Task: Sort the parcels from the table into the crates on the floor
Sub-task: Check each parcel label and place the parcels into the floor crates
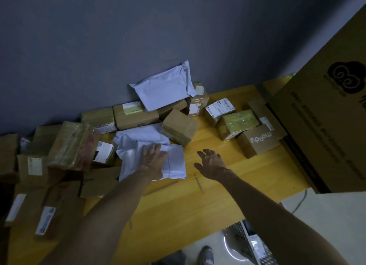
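My left hand lies flat, fingers straight, on a white plastic mailer bag in the middle of the yellow wooden table. My right hand hovers open just right of that bag, fingers spread, holding nothing. A second white mailer lies under and behind the first. A third white mailer leans on boxes by the wall. Several brown cardboard parcels surround them, one just behind the bags and a "moody" box to the right.
A big cardboard carton stands on the table's right end. More brown boxes pile up at the left. A perforated white crate shows on the floor at the lower right, beside a shoe. A grey wall backs the table.
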